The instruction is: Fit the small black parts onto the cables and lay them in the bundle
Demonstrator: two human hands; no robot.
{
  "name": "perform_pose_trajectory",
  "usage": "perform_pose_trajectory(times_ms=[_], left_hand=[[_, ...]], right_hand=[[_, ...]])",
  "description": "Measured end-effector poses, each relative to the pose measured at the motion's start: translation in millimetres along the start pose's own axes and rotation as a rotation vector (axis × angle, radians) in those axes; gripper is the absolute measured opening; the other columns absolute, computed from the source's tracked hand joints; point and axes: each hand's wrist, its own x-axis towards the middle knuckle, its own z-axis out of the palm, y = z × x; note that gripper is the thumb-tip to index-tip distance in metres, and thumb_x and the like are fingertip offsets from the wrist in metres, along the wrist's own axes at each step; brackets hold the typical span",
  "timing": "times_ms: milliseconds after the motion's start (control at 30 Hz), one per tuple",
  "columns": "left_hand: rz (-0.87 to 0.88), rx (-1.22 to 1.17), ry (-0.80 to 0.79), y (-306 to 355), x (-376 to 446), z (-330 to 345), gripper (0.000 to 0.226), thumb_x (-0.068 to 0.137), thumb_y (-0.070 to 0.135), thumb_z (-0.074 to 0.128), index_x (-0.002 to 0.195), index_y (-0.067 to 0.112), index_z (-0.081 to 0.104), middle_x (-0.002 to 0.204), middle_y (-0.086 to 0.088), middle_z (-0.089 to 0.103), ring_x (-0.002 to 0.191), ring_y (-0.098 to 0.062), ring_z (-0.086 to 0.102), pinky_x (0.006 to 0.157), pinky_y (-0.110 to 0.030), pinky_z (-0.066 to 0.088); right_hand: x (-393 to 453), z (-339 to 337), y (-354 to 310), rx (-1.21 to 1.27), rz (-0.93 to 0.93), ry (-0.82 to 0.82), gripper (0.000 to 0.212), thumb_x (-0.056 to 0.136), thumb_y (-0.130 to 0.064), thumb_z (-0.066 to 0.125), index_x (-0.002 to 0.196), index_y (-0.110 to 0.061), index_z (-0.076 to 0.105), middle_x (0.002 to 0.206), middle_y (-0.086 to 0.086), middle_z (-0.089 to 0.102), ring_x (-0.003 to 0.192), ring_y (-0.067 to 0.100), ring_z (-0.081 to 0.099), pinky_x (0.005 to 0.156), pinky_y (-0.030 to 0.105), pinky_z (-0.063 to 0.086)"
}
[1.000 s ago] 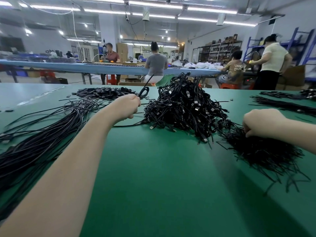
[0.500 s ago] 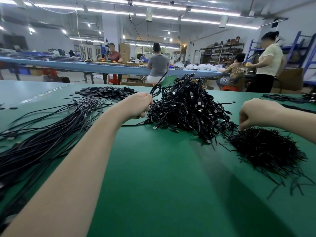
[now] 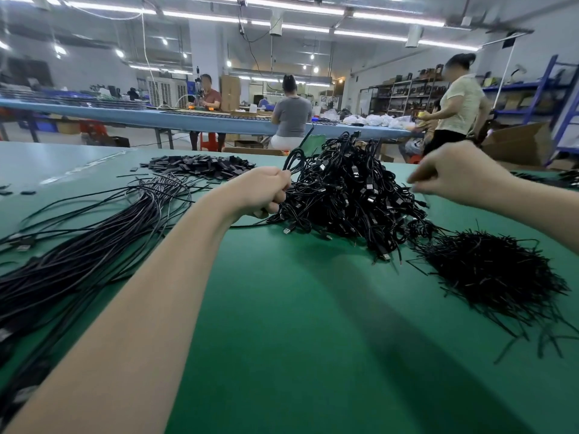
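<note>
At the middle of the green table [image 3: 313, 324], towards its far edge, your left hand [image 3: 261, 191] is closed in a fist around a looped black cable [image 3: 294, 161] at the left side of the tangled cable heap [image 3: 354, 198]; the loop rises above your knuckles. Your left forearm stretches diagonally from the near left corner. Your right hand [image 3: 454, 172] hovers above the heap's right side, fingers drawn together towards the thumb, motion-blurred, so you cannot tell whether it pinches anything. No writing is legible on the cables or parts. There are three large piles, too dense to count piece by piece: the heap, a mound of thin black strands [image 3: 492, 274] near the right edge, and a flat scatter of small black parts [image 3: 200, 166] by the far edge, left of your fist. The straightened bundle [image 3: 87, 255] fans along the left edge. Beyond the table, three workers are at a blue bench [image 3: 131, 115].
</note>
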Motion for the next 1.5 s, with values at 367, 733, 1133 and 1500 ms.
perform_pose_trajectory(times_ms=[367, 733, 1133, 1500], left_hand=[[0.083, 0.512, -0.086, 24, -12, 25, 0.031, 0.104, 0.036, 0.031, 0.098, 0.01, 0.046, 0.087, -0.006, 0.051, 0.076, -0.022, 0.049, 0.069, -0.031, 0.039], [0.135, 0.835, -0.103, 41, -17, 42, 0.033, 0.105, 0.032, 0.029, 0.12, 0.008, 0.047, 0.103, -0.011, 0.05, 0.098, -0.03, 0.051, 0.071, -0.026, 0.032], [0.17, -0.279, -0.465, 41, -27, -6, 0.025, 0.101, 0.031, 0.04, 0.084, 0.015, 0.048, 0.063, 0.009, 0.041, 0.055, -0.007, 0.034, 0.055, -0.02, 0.026], [-0.042, -0.363, -0.023, 28, -15, -9, 0.03, 0.105, 0.033, 0.034, 0.083, 0.018, 0.048, 0.053, 0.01, 0.036, 0.046, -0.006, 0.03, 0.052, -0.023, 0.025]], right_hand=[[5, -14, -110, 0.688, -0.187, 0.227, 0.018, 0.078, -0.02, 0.077, 0.094, -0.027, 0.073, 0.077, -0.02, 0.067, 0.07, -0.006, 0.065, 0.068, 0.005, 0.049], [21, -24, -110, 0.813, -0.183, -0.086, 0.012, 0.078, -0.015, 0.078, 0.089, -0.018, 0.075, 0.073, -0.008, 0.074, 0.063, 0.004, 0.069, 0.058, 0.012, 0.052], [25, -7, -90, 1.747, 0.107, -0.696, 0.018, 0.081, -0.015, 0.062, 0.093, -0.027, 0.062, 0.081, -0.008, 0.07, 0.075, 0.005, 0.068, 0.063, 0.02, 0.051], [26, 41, -164, 2.223, 0.553, -0.217, 0.016, 0.082, -0.012, 0.071, 0.079, -0.016, 0.056, 0.06, -0.004, 0.067, 0.054, 0.004, 0.064, 0.048, 0.012, 0.048]])
